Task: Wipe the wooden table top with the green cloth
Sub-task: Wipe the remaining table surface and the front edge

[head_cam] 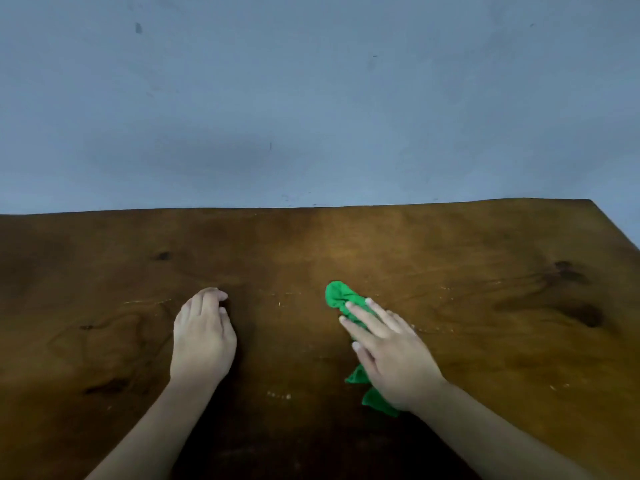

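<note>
The wooden table top (467,258) is dark brown with darker knots and small pale specks. A crumpled green cloth (338,296) lies on it right of centre. My right hand (391,355) lies flat on top of the cloth with fingers stretched and apart, pressing it onto the wood; green ends stick out beyond the fingertips and below the palm. My left hand (204,337) rests on the bare table to the left, fingers curled down, holding nothing.
A plain blue-grey wall (311,98) rises behind the table's far edge. The table's right corner (590,201) shows at the upper right, with the edge running down to the right. Pale crumbs (278,395) dot the wood near my hands.
</note>
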